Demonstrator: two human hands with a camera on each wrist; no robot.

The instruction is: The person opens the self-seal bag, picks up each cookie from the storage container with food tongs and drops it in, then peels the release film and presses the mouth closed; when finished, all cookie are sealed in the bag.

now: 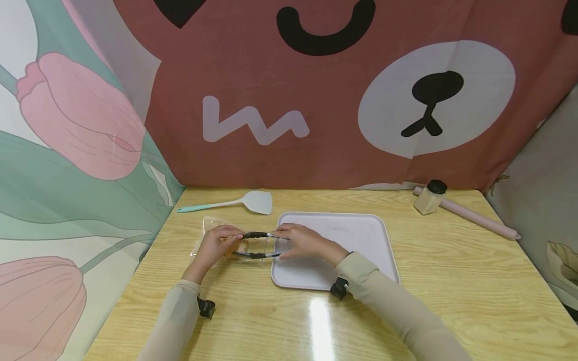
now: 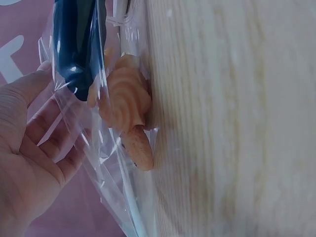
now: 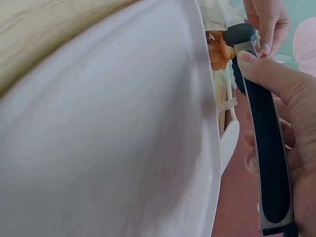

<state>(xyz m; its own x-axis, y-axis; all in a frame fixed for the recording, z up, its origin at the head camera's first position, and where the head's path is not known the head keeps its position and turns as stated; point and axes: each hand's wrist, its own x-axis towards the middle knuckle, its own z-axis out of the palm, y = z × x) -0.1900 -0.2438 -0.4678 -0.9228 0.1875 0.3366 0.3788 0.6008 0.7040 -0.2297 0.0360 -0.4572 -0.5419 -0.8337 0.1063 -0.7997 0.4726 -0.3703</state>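
Note:
My right hand (image 1: 309,245) grips a pair of tongs (image 3: 269,153) with dark handles, the thumb laid along one arm. Their dark tips (image 2: 76,49) reach into a clear plastic bag (image 2: 111,177) on the table's left part. Beside the tips in the bag lie a swirled biscuit (image 2: 126,96) and a finger-shaped biscuit (image 2: 138,148). My left hand (image 1: 217,245) holds the bag's edge, its thumb against the film and its fingers curled behind. In the head view the tongs' two arms are spread apart, and their far ends are partly hidden by the left hand.
A pale tray (image 1: 336,214) lies under my right forearm. Behind the bag is a white spatula (image 1: 258,202) with a mint handle. At the back right, a black-lidded jar (image 1: 429,199) stands by a pink rolling pin (image 1: 480,219). Printed cloth (image 1: 253,165) hangs behind the table.

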